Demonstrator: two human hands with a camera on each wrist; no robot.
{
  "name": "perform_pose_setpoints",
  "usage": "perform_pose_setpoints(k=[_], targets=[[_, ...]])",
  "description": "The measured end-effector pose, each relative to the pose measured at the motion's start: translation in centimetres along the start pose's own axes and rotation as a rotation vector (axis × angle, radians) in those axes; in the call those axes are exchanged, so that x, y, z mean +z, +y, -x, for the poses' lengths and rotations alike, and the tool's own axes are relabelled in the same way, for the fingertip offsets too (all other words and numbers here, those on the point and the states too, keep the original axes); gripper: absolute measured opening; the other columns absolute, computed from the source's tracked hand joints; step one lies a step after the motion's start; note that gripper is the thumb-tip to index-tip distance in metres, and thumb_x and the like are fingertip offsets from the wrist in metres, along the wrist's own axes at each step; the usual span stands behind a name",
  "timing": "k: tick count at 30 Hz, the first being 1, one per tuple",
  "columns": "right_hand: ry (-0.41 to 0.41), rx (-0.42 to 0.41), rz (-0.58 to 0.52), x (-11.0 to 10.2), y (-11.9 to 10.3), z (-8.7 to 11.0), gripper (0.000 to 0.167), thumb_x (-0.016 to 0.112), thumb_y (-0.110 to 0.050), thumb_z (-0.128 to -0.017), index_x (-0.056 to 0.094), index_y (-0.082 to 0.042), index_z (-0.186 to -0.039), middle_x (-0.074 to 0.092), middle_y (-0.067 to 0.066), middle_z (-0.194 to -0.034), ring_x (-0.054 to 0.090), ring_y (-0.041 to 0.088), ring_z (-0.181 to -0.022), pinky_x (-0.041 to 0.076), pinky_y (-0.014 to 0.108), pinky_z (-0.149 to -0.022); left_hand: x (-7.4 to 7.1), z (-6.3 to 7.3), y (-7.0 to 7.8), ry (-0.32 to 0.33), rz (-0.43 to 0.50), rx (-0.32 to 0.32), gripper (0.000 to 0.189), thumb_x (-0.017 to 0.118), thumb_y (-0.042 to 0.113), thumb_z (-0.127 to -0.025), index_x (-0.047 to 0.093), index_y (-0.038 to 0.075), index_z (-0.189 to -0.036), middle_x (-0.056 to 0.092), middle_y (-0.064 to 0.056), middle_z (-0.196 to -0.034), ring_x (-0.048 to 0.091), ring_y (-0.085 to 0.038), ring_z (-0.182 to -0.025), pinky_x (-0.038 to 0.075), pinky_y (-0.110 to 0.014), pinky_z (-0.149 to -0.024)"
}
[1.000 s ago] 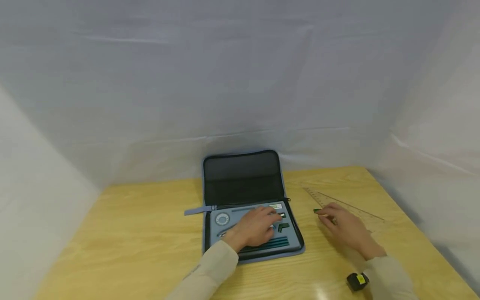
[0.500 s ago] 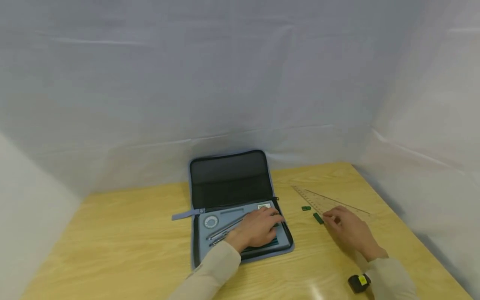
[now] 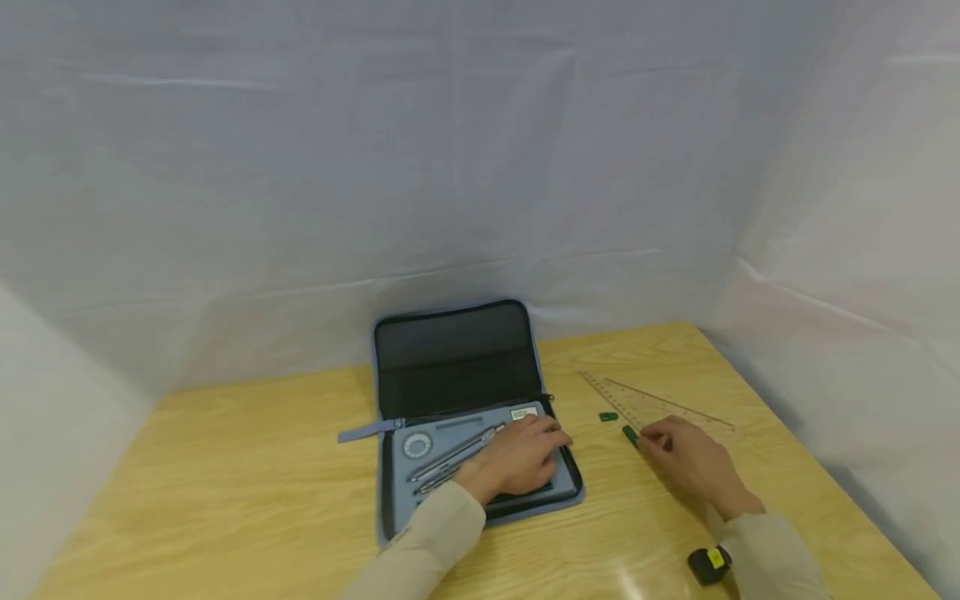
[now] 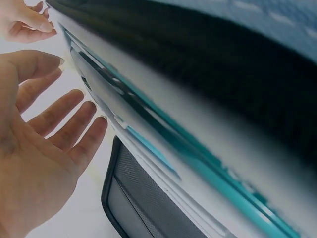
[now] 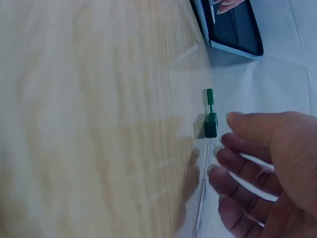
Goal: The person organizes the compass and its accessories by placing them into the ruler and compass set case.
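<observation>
Left hand (image 3: 519, 460) shifted rightward over open case (image 3: 459, 385), silver tools (image 3: 452, 456), disc (image 3: 417, 445) inside

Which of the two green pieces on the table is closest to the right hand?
The lower green piece in the head view, just by the right hand; the upper piece lies farther off, nearer the case.
</observation>
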State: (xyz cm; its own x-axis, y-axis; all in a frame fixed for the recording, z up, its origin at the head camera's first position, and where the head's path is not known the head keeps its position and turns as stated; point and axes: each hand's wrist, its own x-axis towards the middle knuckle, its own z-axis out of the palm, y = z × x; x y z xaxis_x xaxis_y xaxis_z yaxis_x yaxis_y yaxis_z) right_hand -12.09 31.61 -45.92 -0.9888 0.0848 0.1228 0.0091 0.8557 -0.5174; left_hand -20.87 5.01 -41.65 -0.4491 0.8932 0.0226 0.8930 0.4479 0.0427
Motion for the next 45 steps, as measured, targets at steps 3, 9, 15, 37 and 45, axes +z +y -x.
perform_pose_setpoints(k=[3, 9, 15, 37, 45], targets=[[-0.016, 0.025, 0.01, 0.1, -0.2, -0.2, 0.03, 0.062, -0.032, -0.093, 0.069, -0.009, -0.11, 0.064, 0.0, -0.098, 0.061, 0.016, -0.082, 0.052, 0.04, -0.065, 0.0, 0.2, -0.2, 0.005, 0.004, -0.007, 0.037, 0.052, 0.018, -0.096, 0.058, 0.021, -0.132, 0.052, 0.0, -0.132, 0.052, -0.019, -0.113, 0.047, -0.033, -0.087], [-0.067, 0.089, 0.001, 0.1, -0.9, -0.5, 0.038, 0.063, -0.04, -0.09, 0.069, -0.008, -0.111, 0.066, 0.0, -0.099, 0.063, 0.019, -0.085, 0.052, 0.044, -0.067, 0.0, 0.6, -0.5, -0.003, 0.015, -0.014, 0.037, 0.052, 0.019, -0.096, 0.057, 0.022, -0.133, 0.053, 0.001, -0.131, 0.052, -0.017, -0.11, 0.046, -0.033, -0.087], [-0.088, 0.141, 0.026, 0.2, -1.3, -1.0, 0.042, 0.064, -0.045, -0.088, 0.07, -0.007, -0.107, 0.067, -0.001, -0.093, 0.063, 0.016, -0.077, 0.05, 0.045, -0.062, -0.2, 0.9, -0.6, -0.006, 0.034, -0.03, 0.038, 0.051, 0.018, -0.097, 0.056, 0.022, -0.134, 0.051, 0.0, -0.132, 0.051, -0.018, -0.115, 0.044, -0.034, -0.093], [0.014, 0.06, 0.003, 0.3, -2.8, -3.6, 0.029, 0.062, -0.035, -0.093, 0.069, -0.01, -0.105, 0.069, 0.003, -0.091, 0.063, 0.018, -0.073, 0.047, 0.035, -0.053, -1.7, 4.2, -3.1, 0.093, 0.154, -0.153, 0.035, 0.053, 0.014, -0.095, 0.06, 0.016, -0.129, 0.053, -0.004, -0.132, 0.05, -0.02, -0.117, 0.042, -0.036, -0.097], [0.011, -0.04, 0.041, 0.6, -4.9, -6.0, 0.021, 0.067, -0.031, -0.09, 0.072, -0.012, -0.097, 0.069, 0.003, -0.092, 0.064, 0.02, -0.076, 0.05, 0.036, -0.055, -1.8, 5.7, -4.5, 0.054, 0.176, -0.251, 0.036, 0.053, 0.015, -0.095, 0.058, 0.015, -0.131, 0.05, -0.004, -0.135, 0.047, -0.022, -0.12, 0.04, -0.039, -0.1]])
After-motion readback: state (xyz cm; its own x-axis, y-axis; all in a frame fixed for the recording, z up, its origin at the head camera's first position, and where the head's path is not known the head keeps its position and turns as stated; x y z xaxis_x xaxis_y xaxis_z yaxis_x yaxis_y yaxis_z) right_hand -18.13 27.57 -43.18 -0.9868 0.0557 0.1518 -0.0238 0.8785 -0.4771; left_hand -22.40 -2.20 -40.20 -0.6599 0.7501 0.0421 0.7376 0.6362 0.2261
